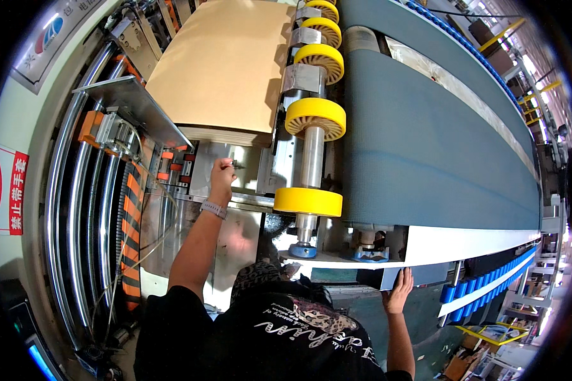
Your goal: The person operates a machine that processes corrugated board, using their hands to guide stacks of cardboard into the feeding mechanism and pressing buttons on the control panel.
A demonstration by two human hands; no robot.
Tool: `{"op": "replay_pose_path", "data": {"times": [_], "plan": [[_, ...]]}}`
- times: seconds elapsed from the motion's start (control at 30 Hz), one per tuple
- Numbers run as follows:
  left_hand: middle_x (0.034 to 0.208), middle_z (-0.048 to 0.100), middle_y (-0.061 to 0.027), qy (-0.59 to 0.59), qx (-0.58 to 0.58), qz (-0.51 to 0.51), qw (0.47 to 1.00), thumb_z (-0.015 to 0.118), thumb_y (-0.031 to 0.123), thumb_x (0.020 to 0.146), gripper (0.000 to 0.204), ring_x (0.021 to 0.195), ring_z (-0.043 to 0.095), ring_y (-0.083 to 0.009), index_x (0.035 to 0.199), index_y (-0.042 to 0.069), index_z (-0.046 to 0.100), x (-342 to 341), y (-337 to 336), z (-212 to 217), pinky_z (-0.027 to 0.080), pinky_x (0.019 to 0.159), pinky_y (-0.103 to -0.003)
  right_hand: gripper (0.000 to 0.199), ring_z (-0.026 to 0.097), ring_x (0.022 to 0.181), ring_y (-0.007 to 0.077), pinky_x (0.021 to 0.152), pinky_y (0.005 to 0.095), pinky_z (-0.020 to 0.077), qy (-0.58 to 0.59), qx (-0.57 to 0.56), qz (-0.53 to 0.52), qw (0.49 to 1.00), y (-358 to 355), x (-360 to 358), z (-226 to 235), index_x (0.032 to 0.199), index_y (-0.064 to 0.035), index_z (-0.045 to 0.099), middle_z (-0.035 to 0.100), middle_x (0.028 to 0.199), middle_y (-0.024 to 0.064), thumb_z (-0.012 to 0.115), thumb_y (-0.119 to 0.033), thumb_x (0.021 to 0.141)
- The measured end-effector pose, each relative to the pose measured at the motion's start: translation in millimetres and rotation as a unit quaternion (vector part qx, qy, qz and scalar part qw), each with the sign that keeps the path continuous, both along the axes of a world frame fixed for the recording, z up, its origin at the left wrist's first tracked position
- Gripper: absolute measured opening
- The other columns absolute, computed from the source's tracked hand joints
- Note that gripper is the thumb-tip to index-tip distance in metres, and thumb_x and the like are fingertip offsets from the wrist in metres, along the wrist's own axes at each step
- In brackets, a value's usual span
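Observation:
My left hand (222, 175), with a grey watch band (213, 209) on its wrist, is closed in front of a stack of brown cardboard sheets (219, 63). A small dark thing shows at its fingertips, too small to name. Beneath that hand lies a shiny metal plate (200, 166). Farther right and nearer to me, my right hand (398, 290) lies with fingers stretched out against the edge of a grey panel (419, 277), below the machine's white side rail (451, 246).
A shaft with several yellow wheels (308, 202) runs between the stack and a wide grey conveyor belt (438, 146). Chrome guide rods (57, 190) and an orange-and-black striped strip (132, 235) stand on the left. Blue rollers (489, 282) sit at the right.

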State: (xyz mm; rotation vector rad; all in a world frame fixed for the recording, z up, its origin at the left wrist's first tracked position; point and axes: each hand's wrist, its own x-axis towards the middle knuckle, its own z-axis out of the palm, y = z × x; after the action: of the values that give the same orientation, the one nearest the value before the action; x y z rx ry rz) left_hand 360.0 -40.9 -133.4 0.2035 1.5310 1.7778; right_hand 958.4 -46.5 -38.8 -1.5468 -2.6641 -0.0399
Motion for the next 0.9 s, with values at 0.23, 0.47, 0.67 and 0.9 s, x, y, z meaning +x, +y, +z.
{"op": "replay_pose_path", "data": {"times": [0.23, 0.47, 0.67, 0.9], "plan": [[0.081, 0.045, -0.0007, 0.033, 0.13, -0.093, 0.987, 0.046, -0.002, 0.076, 0.018, 0.069, 0.043, -0.0099, 0.091, 0.006, 0.052, 16.3, -23.9, 59.8, 0.039, 0.058, -0.021, 0.094, 0.021, 0.128, 0.0383, 0.105, 0.0468, 0.017, -0.02, -0.123, -0.044, 0.991, 1.6, -20.4, 37.6, 0.132, -0.0006, 0.022, 0.023, 0.138, 0.0211, 0.076, -0.013, 0.056], [0.073, 0.049, -0.0053, -0.075, 0.191, -0.377, 0.903, 0.04, -0.003, 0.083, 0.013, 0.055, 0.04, -0.009, 0.087, 0.001, 0.051, 101.9, -32.9, 223.8, 0.032, 0.047, -0.019, 0.055, 0.053, 0.104, 0.0255, 0.09, 0.041, 0.0428, 0.613, -0.349, 0.05, 0.707, 10.8, -137.4, 146.6, 0.114, 0.0029, 0.043, 0.054, 0.108, 0.0176, 0.058, -0.039, 0.082], [0.074, 0.053, -0.0076, -0.162, 0.226, -0.52, 0.807, 0.048, 0.012, 0.089, 0.012, 0.058, 0.05, -0.012, 0.089, 0.0, 0.051, 136.6, -43.8, 245.4, 0.036, 0.045, -0.019, 0.057, 0.048, 0.091, 0.0213, 0.093, 0.058, 0.0365, 0.721, -0.482, 0.231, 0.441, 6.5, -258.2, 189.0, 0.102, -0.0053, 0.04, 0.042, 0.096, 0.0098, 0.046, -0.058, 0.081], [0.075, 0.056, -0.0091, -0.187, 0.248, -0.502, 0.807, 0.046, 0.012, 0.09, 0.011, 0.06, 0.053, -0.0124, 0.091, 0.002, 0.046, 141.2, -69.0, 238.5, 0.04, 0.048, -0.02, 0.06, 0.045, 0.093, 0.0218, 0.096, 0.06, 0.0323, 0.73, -0.561, 0.211, 0.33, -4.2, -273.0, 187.6, 0.102, -0.004, 0.041, 0.039, 0.095, 0.01, 0.046, -0.059, 0.08]]}}
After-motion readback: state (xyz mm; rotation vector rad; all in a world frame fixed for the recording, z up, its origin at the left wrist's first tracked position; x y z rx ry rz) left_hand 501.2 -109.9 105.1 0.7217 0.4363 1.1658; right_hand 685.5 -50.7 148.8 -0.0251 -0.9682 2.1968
